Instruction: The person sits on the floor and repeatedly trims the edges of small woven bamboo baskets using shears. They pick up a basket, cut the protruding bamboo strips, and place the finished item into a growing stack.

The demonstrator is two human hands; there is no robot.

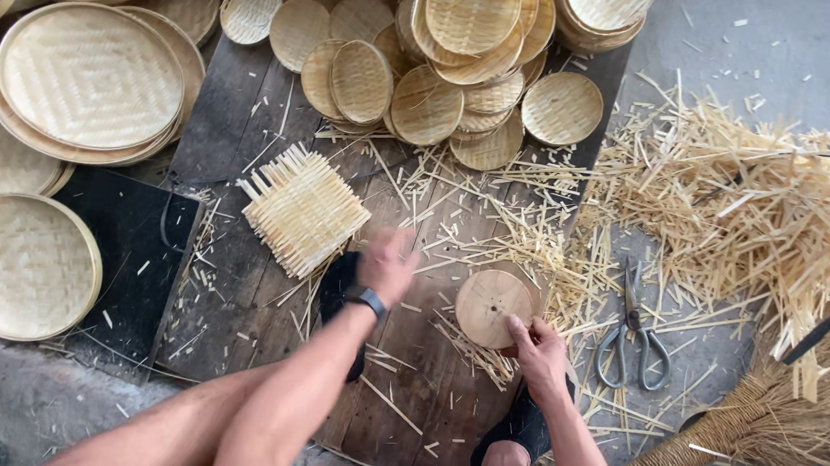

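— Reaching, is it? What has each hand got?

— Left hand (388, 263) is blurred, just beside the square woven bamboo mat (303, 209) on the dark wooden boards (227, 278); I cannot tell whether its fingers are apart or together; right hand (540, 354) rests on the round wooden disc (492, 306), fingers closed on its near edge.

— So which step would you call it?

— Judging by that, the mat is being fetched while the disc is held steady; taking it calls for a clean grip on its near corner, since loose strip ends stick out all round.

— Anything in the way?

— Bamboo offcuts (728, 206) litter the boards and heap up to the right; scissors (632, 336) lie near the right hand; small round woven trays (466, 61) are piled beyond the mat, larger ones (90, 74) to the left; a straw broom (762, 423) lies at the right edge.
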